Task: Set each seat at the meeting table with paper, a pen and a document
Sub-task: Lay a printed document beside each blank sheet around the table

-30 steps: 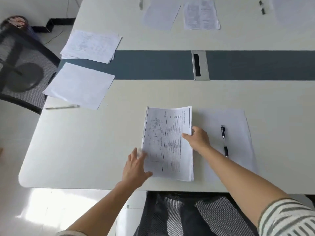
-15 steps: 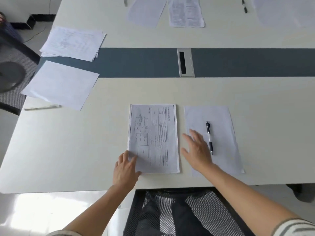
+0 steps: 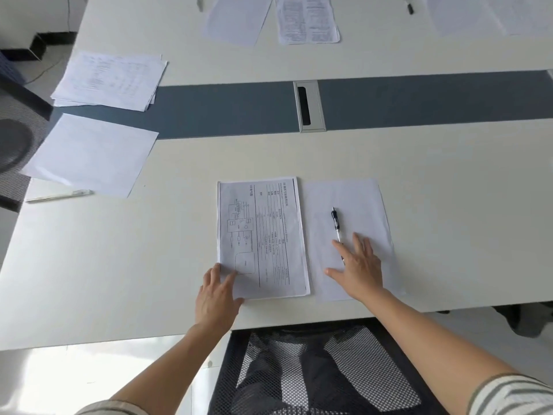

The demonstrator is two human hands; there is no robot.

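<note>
Fingers (image 3: 360,244) flat: left hand (image 3: 217,298) steadies printed white document (image 3: 263,235); right hand (image 3: 359,269) moved onto blank white sheet (image 3: 359,199) (maybe touching black pen (image 3: 335,223)); seat looks set.

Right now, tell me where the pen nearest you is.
Head view, right of centre: the pen lies on the blank sheet right of the document, its near end under the right hand.

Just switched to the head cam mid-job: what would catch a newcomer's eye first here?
The printed document lies centre, near the table's front edge, with the left hand touching its near left corner. Right beside it, a blank sheet carries a black pen, and the right hand is spread flat over that sheet's near half. Far left, a loose paper stack lies beyond a second sheet and a white pen.
</note>
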